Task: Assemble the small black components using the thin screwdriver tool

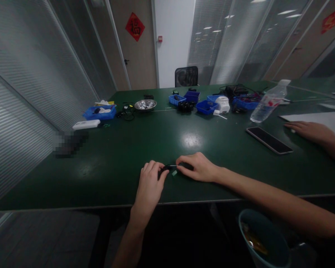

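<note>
My left hand pinches a small black part just above the green tabletop, near its front edge. Facing it, my right hand is closed around the dark handle of a thin screwdriver. The metal shaft points left, and its tip meets the black part; fingers hide most of the handle. Just below the shaft, a small pale green piece lies on the table between my hands. The exact kind of the black part is too small to tell.
Blue trays, a steel bowl and cables stand along the back. To the right are a phone, a water bottle and another person's hand by white paper. A bin is below the edge.
</note>
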The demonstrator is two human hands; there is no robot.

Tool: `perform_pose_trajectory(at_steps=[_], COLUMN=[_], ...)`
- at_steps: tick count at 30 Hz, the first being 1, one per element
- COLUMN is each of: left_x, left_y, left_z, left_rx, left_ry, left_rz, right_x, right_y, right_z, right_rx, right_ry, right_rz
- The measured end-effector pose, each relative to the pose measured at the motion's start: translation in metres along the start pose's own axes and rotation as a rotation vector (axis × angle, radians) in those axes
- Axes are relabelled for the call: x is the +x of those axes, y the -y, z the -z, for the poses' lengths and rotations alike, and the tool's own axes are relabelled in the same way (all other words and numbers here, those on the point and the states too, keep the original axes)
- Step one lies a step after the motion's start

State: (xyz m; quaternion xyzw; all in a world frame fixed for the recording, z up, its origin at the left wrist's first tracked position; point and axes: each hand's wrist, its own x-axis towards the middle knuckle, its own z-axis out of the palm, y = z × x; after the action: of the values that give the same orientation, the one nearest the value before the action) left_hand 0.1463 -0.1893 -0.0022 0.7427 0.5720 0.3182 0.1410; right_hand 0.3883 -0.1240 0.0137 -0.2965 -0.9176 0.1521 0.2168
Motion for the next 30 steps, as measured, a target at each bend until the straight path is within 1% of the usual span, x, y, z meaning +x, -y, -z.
perform_pose_trajectory(at_steps=[2,4,8,11,14,21,26,30], left_x=[0.0,0.0,0.0,-0.001,-0.001,-0.001,-0.001,0.0], left_y=[0.0,-0.002,-0.006,-0.008,-0.007,-0.007,-0.008,-0.011], left_z=[0.0,0.001,0.004,0.005,0.005,0.004,0.003,0.007], left_rx=[0.012,0.0,-0.045,0.027,0.104,0.114,0.058,-0.038], left_ry=[-0.03,-0.039,0.005,0.016,0.001,0.039,0.028,0.053], left_rz=[0.01,0.021,-0.025,-0.046,-0.021,-0.027,-0.051,-0.068], right_x=[0.0,-0.001,-0.001,0.0,0.0,-0.001,0.0,-0.001], right_y=[0.0,-0.001,-0.005,-0.008,-0.01,-0.011,-0.01,-0.011], right_z=[0.0,0.0,0.001,0.002,0.001,-0.002,-0.001,-0.001], right_rx=[0.001,-0.001,0.037,0.056,0.06,0.059,0.06,0.051], right_ry=[-0.019,-0.073,-0.232,-0.284,-0.28,-0.254,-0.256,-0.261], right_rz=[-0.005,-0.03,-0.137,-0.19,-0.196,-0.181,-0.176,-0.177])
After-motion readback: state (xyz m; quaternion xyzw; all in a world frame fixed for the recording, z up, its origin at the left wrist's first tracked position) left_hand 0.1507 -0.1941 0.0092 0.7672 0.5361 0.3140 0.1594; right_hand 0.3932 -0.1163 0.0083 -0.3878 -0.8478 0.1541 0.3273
